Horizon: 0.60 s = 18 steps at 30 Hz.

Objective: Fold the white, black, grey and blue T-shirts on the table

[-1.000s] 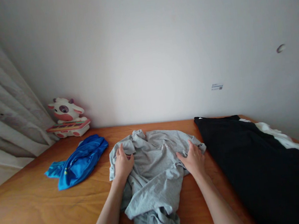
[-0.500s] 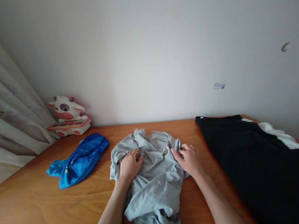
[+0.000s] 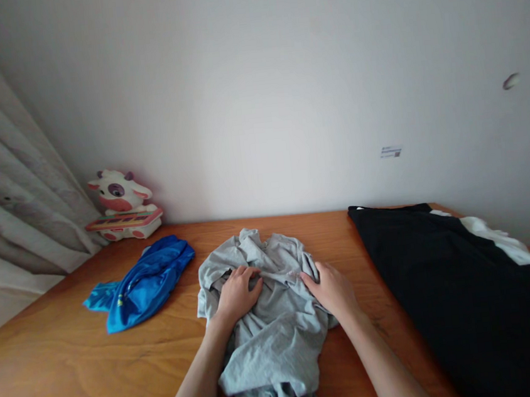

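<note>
A rumpled grey shirt [image 3: 274,336] lies bunched on the wooden table in front of me, its lower end trailing towards my side. My left hand [image 3: 241,294] is on the upper left of the shirt, with fingers curled into the cloth and the thumb a little apart from them. On the opposite side, my right hand [image 3: 331,287] pinches the shirt's right edge between thumb and fingers. Its fingertips are partly hidden by folds.
To the left lies a crumpled blue garment [image 3: 148,286]. Behind it a cow-shaped toy keyboard [image 3: 124,207] stands by the curtain [image 3: 10,206]. Black cloth [image 3: 458,285] covers the right of the table [image 3: 64,358], with white fabric [image 3: 501,240] along its far edge. A wall [image 3: 254,98] rises behind.
Both hands have moved closer together, my right hand slightly inward and my left slightly right. The shirt's right side is drawn in and gathered more narrowly.
</note>
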{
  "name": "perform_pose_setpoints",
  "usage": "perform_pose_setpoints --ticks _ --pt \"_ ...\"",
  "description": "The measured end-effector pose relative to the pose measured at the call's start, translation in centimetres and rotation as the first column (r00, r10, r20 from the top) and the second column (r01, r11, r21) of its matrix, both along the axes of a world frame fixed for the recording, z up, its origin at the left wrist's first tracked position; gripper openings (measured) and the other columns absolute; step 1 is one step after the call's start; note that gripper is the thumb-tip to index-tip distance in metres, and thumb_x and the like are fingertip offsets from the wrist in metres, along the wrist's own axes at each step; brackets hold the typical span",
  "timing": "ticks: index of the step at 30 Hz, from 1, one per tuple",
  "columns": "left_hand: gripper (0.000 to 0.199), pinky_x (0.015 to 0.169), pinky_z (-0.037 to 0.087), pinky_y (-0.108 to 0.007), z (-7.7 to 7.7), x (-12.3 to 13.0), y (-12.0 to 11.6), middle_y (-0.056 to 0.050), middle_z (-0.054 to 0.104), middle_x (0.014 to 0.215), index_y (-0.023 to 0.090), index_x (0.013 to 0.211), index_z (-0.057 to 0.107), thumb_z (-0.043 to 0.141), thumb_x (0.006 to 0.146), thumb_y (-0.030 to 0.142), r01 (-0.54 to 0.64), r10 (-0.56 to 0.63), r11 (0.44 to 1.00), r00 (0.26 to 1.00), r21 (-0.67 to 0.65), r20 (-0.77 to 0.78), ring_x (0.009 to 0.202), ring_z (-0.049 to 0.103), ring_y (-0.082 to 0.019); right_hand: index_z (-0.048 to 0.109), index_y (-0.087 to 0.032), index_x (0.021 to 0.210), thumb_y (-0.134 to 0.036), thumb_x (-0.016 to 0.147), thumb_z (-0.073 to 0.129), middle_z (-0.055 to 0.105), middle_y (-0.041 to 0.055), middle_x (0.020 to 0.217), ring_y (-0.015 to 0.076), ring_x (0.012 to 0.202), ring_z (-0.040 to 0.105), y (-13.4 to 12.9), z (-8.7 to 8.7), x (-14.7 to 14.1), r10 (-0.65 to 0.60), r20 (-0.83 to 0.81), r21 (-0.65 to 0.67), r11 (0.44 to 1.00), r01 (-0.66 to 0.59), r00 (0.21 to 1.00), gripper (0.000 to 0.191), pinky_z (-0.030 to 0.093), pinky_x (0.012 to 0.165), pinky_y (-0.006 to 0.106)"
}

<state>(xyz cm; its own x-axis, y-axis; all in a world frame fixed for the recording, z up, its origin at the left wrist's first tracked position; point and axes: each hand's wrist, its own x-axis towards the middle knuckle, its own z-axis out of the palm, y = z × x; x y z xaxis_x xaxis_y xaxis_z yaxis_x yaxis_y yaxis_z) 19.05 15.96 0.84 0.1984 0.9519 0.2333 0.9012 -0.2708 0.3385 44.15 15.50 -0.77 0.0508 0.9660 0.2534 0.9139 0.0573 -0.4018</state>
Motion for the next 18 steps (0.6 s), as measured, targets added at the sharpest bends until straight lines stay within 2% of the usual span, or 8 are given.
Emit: perform_pose_setpoints --ticks 3,7,9,11,13,14,16,18 --pt "0.024 0.089 0.049 -0.032 -0.1 -0.1 0.1 -0.007 0.07 0.109 0.023 0.111 0.069 0.054 0.095 0.033 0.005 -0.005 1.0 1.0 -0.001 -0.001 0.106 0.064 -0.025 0.063 -0.02 0.091 -0.033 0.096 0.05 0.073 0.0112 0.092 0.0237 0.083 0.069 0.3 0.0 0.2 -0.019 0.009 -0.014 1.0 0.019 1.0 0.019 0.041 0.068 0.03" --pt "0.025 0.088 0.049 -0.032 -0.3 -0.1 0.2 -0.008 0.069 0.109 0.023 0.112 0.069 0.053 0.096 0.033 0.017 -0.017 1.0 1.0 0.002 0.006 0.105 0.065 -0.024 0.059 -0.02 0.092 -0.039 0.097 0.044 0.068 0.0098 0.084 0.0246 0.078 0.064 1.3 -0.3 1.7 -0.156 -0.272 0.261 0.938 0.229 0.949 0.025 0.042 0.068 0.031" --pt "0.025 0.088 0.049 -0.033 -0.3 -0.1 0.1 -0.008 0.069 0.109 0.022 0.111 0.069 0.054 0.096 0.033 0.013 -0.013 1.0 1.0 0.0 0.002 0.105 0.065 -0.024 0.058 -0.019 0.095 -0.042 0.096 0.044 0.065 0.0112 0.086 0.0268 0.082 0.061 1.5 0.1 3.0 -0.214 -0.45 0.439 0.792 0.424 0.867 0.027 0.045 0.073 0.035" --pt "0.025 0.089 0.049 -0.033 -0.3 -0.1 0.1 -0.008 0.069 0.109 0.022 0.111 0.069 0.054 0.095 0.033 0.011 -0.011 1.0 1.0 -0.001 -0.001 0.105 0.064 -0.025 0.059 -0.018 0.099 -0.035 0.093 0.049 0.062 0.0137 0.093 0.0295 0.093 0.059 1.3 0.9 4.3 -0.24 -0.554 0.563 0.597 0.572 0.797 0.021 0.047 0.081 0.039" --pt "0.025 0.089 0.049 -0.033 -0.3 -0.1 0.1 -0.008 0.07 0.11 0.022 0.112 0.069 0.054 0.095 0.033 0.012 -0.012 1.0 1.0 -0.001 0.0 0.106 0.064 -0.025 0.059 -0.017 0.105 -0.022 0.087 0.052 0.058 0.0173 0.104 0.0322 0.106 0.056 0.9 1.7 5.1 -0.265 -0.549 0.655 0.454 0.605 0.793 0.02 0.046 0.088 0.043" --pt "0.025 0.089 0.049 -0.033 -0.3 -0.1 0.1 -0.007 0.07 0.11 0.022 0.112 0.069 0.054 0.095 0.033 0.012 -0.012 1.0 1.0 -0.002 0.003 0.107 0.064 -0.025 0.059 -0.016 0.107 -0.017 0.084 0.052 0.057 0.0187 0.109 0.0332 0.112 0.054 0.6 2.0 5.2 -0.278 -0.508 0.698 0.421 0.579 0.815 0.024 0.045 0.091 0.046" --pt "0.025 0.088 0.048 -0.033 -0.4 -0.1 0.1 -0.007 0.07 0.11 0.023 0.112 0.069 0.054 0.095 0.034 0.009 -0.009 1.0 1.0 -0.002 0.008 0.107 0.064 -0.025 0.059 -0.017 0.108 -0.01 0.082 0.05 0.055 0.0194 0.118 0.0337 0.119 0.053 0.3 2.2 4.9 -0.271 -0.38 0.769 0.44 0.465 0.884 0.029 0.042 0.097 0.05" --pt "0.024 0.088 0.048 -0.032 -0.4 -0.1 0.1 -0.007 0.07 0.11 0.023 0.111 0.07 0.055 0.095 0.033 0.009 -0.009 1.0 1.0 0.001 0.011 0.106 0.064 -0.025 0.061 -0.018 0.109 -0.01 0.085 0.047 0.055 0.0185 0.126 0.0323 0.123 0.053 0.3 1.8 3.9 -0.192 -0.235 0.777 0.552 0.303 0.953 0.029 0.041 0.101 0.05"
